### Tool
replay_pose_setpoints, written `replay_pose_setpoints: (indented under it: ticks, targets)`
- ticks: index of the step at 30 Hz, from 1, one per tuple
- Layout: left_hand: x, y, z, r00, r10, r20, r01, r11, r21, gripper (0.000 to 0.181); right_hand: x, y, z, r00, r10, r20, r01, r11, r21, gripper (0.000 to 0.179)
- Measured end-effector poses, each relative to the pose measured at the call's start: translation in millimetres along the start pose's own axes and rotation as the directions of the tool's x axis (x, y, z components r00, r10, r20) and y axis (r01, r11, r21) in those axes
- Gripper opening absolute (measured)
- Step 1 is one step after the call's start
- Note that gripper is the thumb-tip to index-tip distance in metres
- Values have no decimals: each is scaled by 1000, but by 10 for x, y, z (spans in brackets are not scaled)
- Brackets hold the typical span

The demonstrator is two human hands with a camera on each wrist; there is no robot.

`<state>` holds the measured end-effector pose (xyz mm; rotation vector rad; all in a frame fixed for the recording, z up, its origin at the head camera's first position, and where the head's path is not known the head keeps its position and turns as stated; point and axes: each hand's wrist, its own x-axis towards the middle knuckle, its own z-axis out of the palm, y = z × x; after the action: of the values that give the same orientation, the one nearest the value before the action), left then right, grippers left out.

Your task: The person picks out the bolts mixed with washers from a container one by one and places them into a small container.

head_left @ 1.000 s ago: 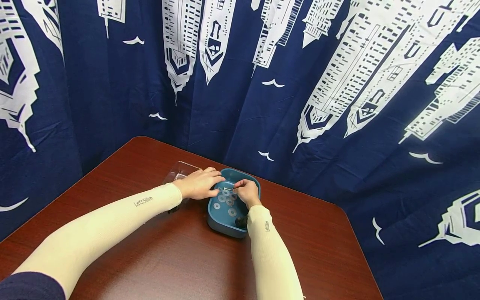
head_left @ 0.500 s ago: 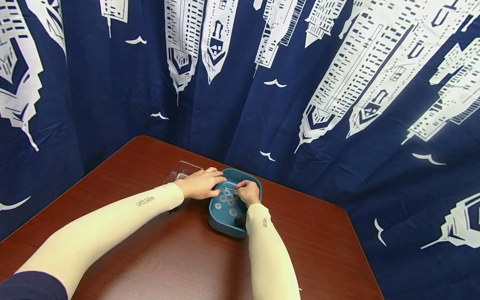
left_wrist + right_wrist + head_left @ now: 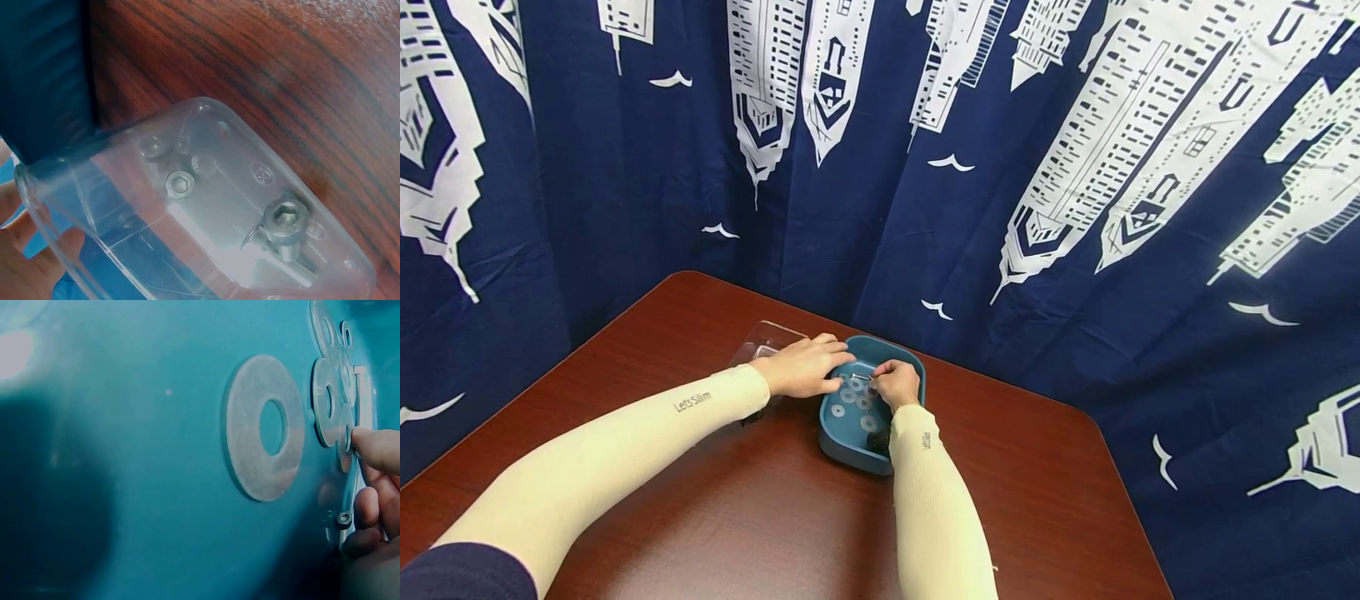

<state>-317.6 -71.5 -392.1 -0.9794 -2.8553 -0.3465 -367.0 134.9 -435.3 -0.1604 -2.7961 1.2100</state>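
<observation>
My right hand (image 3: 897,385) reaches down into a blue bin (image 3: 856,457), its fingertips pinching one end of a long thin bolt (image 3: 861,377). In the right wrist view the bolt (image 3: 357,394) runs behind flat washers, its head away from the fingers, and the thumb overlaps one washer (image 3: 342,459). A larger washer (image 3: 240,431) lies nearer that camera. Below the fingers shows a socket-head bolt (image 3: 344,520). My left hand (image 3: 805,367) lies over the bin's left wall with fingers extended. Beside it stands a clear plastic container (image 3: 144,194), which partly covers the fingers in the left wrist view.
Several socket-head bolts, among them a thick one (image 3: 285,219), lie in the clear container left of the bin. Both stand near the back edge of a reddish-brown table (image 3: 760,508). A navy curtain (image 3: 865,208) with white building prints hangs behind it.
The view shifts slightly. Both hands keep nearly the same places at the bin, and the bolt stays at the right fingertips.
</observation>
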Motion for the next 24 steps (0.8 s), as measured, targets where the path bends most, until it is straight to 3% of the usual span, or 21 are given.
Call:
replay_pose_setpoints:
  ticks: [24]
  targets:
    - [27, -18, 38, 1000, 13, -6, -12, 999, 37, 51, 14, 3, -8, 1000, -5, -6, 5, 1000, -24, 8]
